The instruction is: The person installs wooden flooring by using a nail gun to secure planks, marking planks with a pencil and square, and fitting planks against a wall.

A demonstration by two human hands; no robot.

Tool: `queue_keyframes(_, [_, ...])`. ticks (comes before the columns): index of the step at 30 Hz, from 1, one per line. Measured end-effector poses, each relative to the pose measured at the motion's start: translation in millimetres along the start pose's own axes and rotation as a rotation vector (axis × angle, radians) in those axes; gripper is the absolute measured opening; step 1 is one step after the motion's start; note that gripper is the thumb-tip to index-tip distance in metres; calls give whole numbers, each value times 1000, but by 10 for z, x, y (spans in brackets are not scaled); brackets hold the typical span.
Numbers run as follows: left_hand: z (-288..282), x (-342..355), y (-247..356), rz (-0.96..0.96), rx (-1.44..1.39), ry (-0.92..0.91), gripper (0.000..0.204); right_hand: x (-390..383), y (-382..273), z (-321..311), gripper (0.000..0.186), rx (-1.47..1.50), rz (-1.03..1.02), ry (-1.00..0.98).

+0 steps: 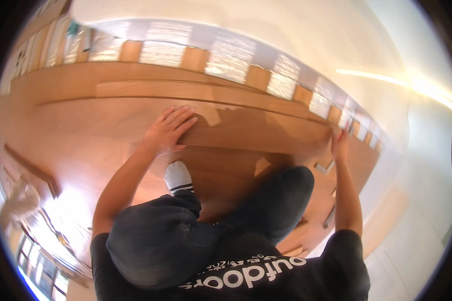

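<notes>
A wide brown wood floor plank [251, 126] lies across in front of my knees, along the laid boards. My left hand [168, 130] rests on the plank's left end with its fingers stretched out flat and holds nothing. At the plank's right end is my right hand [340, 143], its fingers bent and slightly blurred. A small red thing shows at those fingers, too small to name. Beyond the plank runs a narrower wood strip [160, 90], with a dark gap line along it.
Silvery foil underlay [231, 57] alternates with wood battens [194, 59] along the pale wall. Right of my knee lies a small angled piece [325, 167]. Dark strips [32, 170] and a crumpled pale bag [20, 200] are at the left. My socked foot [178, 175] is near the plank.
</notes>
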State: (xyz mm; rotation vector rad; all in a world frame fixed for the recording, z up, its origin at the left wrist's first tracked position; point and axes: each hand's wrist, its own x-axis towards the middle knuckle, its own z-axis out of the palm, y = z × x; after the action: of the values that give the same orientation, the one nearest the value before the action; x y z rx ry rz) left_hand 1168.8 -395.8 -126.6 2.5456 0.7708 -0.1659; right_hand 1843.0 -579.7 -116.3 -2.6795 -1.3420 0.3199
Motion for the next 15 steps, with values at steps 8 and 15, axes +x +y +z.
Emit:
queue_keyframes(8, [95, -857, 391, -383, -125, 327, 73, -418, -72, 618, 77, 352, 274, -209])
queue_keyframes(15, [351, -1633, 193, -1250, -1417, 1009, 39, -120, -88, 304, 83, 407, 137, -104])
